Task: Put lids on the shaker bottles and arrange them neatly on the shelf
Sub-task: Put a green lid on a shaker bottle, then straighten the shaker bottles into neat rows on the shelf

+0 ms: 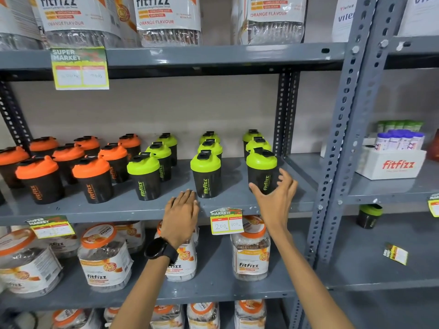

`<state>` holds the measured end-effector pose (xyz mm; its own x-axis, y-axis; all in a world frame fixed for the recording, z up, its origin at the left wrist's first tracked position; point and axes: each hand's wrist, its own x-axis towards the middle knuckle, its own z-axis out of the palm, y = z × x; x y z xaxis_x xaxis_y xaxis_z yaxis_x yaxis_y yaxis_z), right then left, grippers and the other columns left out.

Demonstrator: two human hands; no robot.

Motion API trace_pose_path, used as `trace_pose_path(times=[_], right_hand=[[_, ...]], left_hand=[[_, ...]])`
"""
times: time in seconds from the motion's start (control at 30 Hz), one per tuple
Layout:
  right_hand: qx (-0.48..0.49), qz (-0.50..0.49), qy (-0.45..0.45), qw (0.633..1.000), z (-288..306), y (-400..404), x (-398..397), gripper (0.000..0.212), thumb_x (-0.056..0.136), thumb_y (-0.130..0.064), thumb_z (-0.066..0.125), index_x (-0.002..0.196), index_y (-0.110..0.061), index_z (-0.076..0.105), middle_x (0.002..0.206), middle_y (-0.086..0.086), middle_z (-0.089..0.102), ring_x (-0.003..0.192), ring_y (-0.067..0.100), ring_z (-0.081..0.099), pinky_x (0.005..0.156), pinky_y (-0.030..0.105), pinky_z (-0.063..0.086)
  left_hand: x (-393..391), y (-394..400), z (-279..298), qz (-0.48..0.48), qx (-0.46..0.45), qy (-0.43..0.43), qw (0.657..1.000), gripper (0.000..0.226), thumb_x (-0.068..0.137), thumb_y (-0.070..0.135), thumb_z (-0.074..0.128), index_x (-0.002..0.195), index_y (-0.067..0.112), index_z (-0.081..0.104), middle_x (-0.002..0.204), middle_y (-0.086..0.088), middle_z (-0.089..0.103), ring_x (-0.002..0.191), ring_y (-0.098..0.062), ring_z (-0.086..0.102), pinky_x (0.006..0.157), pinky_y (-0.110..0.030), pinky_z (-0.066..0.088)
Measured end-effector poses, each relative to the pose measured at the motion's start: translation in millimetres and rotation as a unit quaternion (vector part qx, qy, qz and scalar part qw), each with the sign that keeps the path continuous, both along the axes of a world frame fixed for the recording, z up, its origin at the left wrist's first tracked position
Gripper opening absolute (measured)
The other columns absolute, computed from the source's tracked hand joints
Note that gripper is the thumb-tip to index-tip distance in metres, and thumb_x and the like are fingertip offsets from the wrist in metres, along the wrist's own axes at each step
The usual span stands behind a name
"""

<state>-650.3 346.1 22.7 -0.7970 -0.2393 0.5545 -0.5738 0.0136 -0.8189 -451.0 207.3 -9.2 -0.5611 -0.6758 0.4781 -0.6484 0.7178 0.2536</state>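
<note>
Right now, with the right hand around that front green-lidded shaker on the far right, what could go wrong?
1. The right hand cups the front right shaker with spread fingers, seemingly loosely; a nudge might tip it.
2. Pushed back, it could knock the green-lidded shakers behind it, which stand close.
3. The left hand rests on the shelf edge near the middle front shaker and might bump it.

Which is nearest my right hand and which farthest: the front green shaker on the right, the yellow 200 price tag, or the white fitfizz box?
From the right hand, head view:
1. Front right green shaker, at its fingertips.
2. Price tag, on the shelf edge, lower left of the hand.
3. White box, on the next rack, far right.
</note>
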Motion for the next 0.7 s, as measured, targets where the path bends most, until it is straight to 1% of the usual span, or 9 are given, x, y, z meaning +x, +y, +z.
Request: trace_pose_path(times=[0.07, 0.1, 0.2, 0.23, 0.33, 0.4, 0.5, 0.63, 0.7], right_hand=[[-0.011, -0.002, 0.003, 1.0, -8, 13, 4, 0.079, 0.077, -0.03, 0.084, 0.142, -0.016, 0.041, 0.133, 0.009, 0.044, 0.123, 0.023, 0.052, 0.102, 0.038, 0.047], [-0.014, -0.005, 0.002, 1.0, -11, 19, 5, 0.075, 0.079, -0.027, 0.081, 0.142, -0.015, 0.041, 0.133, 0.009, 0.045, 0.123, 0.024, 0.052, 0.102, 0.037, 0.046], [-0.002, -0.015, 0.003, 1.0, -11, 21, 7, 0.075, 0.085, -0.021, 0.076, 0.147, -0.011, 0.036, 0.138, 0.012, 0.045, 0.13, 0.027, 0.049, 0.102, 0.03, 0.04], [0.012, -0.018, -0.002, 1.0, -7, 18, 7, 0.079, 0.086, -0.021, 0.075, 0.15, -0.01, 0.031, 0.142, 0.013, 0.042, 0.133, 0.029, 0.047, 0.102, 0.032, 0.04], [0.058, -0.003, -0.023, 0.998, 5, 0, 9, 0.095, 0.087, -0.024, 0.074, 0.156, -0.004, 0.012, 0.156, 0.019, 0.028, 0.144, 0.036, 0.033, 0.111, 0.045, 0.039], [0.082, 0.006, -0.031, 0.996, 10, -13, 10, 0.102, 0.087, -0.025, 0.074, 0.156, 0.001, 0.003, 0.159, 0.024, 0.021, 0.148, 0.039, 0.024, 0.117, 0.048, 0.034], [0.1, 0.005, -0.033, 0.994, 15, -28, 13, 0.105, 0.087, -0.023, 0.073, 0.154, 0.007, -0.002, 0.159, 0.029, 0.021, 0.148, 0.04, 0.025, 0.118, 0.046, 0.031], [0.101, -0.012, -0.051, 0.993, 19, -39, 13, 0.1, 0.087, -0.015, 0.073, 0.153, 0.01, 0.003, 0.156, 0.03, 0.027, 0.145, 0.04, 0.03, 0.116, 0.043, 0.035], [0.096, -0.024, -0.056, 0.993, 18, -41, 11, 0.094, 0.087, -0.011, 0.072, 0.153, 0.01, 0.009, 0.154, 0.029, 0.031, 0.142, 0.04, 0.034, 0.115, 0.044, 0.037]], left_hand=[[-3, 1, 2, 0.004, 0.039, 0.041, 0.998, 0.054, 0.102, 0.038, 0.026, 0.146, 0.009, 0.04, 0.153, -0.012, 0.044, 0.143, -0.027, 0.037, 0.12, -0.045, 0.02], [-5, 4, 3, 0.006, 0.054, 0.072, 0.996, 0.054, 0.102, 0.038, 0.034, 0.147, 0.008, 0.037, 0.153, -0.013, 0.043, 0.142, -0.028, 0.037, 0.12, -0.046, 0.021], [-20, 24, 12, 0.022, 0.082, 0.191, 0.978, 0.075, 0.097, 0.043, 0.051, 0.153, 0.005, 0.02, 0.158, -0.014, 0.034, 0.145, -0.03, 0.033, 0.119, -0.048, 0.026], [-28, 31, 17, 0.033, 0.095, 0.232, 0.968, 0.081, 0.095, 0.044, 0.055, 0.154, 0.004, 0.017, 0.16, -0.014, 0.029, 0.147, -0.03, 0.029, 0.119, -0.047, 0.027], [-58, 43, 34, 0.055, 0.168, 0.327, 0.928, 0.1, 0.088, 0.046, 0.067, 0.155, 0.001, 0.008, 0.165, -0.014, 0.015, 0.151, -0.028, 0.017, 0.122, -0.041, 0.021], [-76, 43, 42, 0.064, 0.203, 0.354, 0.911, 0.111, 0.083, 0.044, 0.073, 0.154, 0.0, 0.001, 0.165, -0.015, 0.01, 0.152, -0.027, 0.012, 0.121, -0.036, 0.017], [-94, 40, 47, 0.082, 0.213, 0.376, 0.898, 0.117, 0.078, 0.037, 0.08, 0.154, 0.0, -0.001, 0.164, -0.018, 0.015, 0.151, -0.029, 0.015, 0.119, -0.037, 0.022], [-102, 35, 45, 0.101, 0.208, 0.407, 0.884, 0.103, 0.081, 0.016, 0.079, 0.154, 0.001, 0.007, 0.158, -0.02, 0.028, 0.146, -0.034, 0.029, 0.115, -0.042, 0.034], [-103, 32, 44, 0.099, 0.2, 0.412, 0.883, 0.098, 0.081, 0.012, 0.078, 0.153, 0.002, 0.012, 0.155, -0.02, 0.033, 0.142, -0.035, 0.034, 0.113, -0.046, 0.038]])
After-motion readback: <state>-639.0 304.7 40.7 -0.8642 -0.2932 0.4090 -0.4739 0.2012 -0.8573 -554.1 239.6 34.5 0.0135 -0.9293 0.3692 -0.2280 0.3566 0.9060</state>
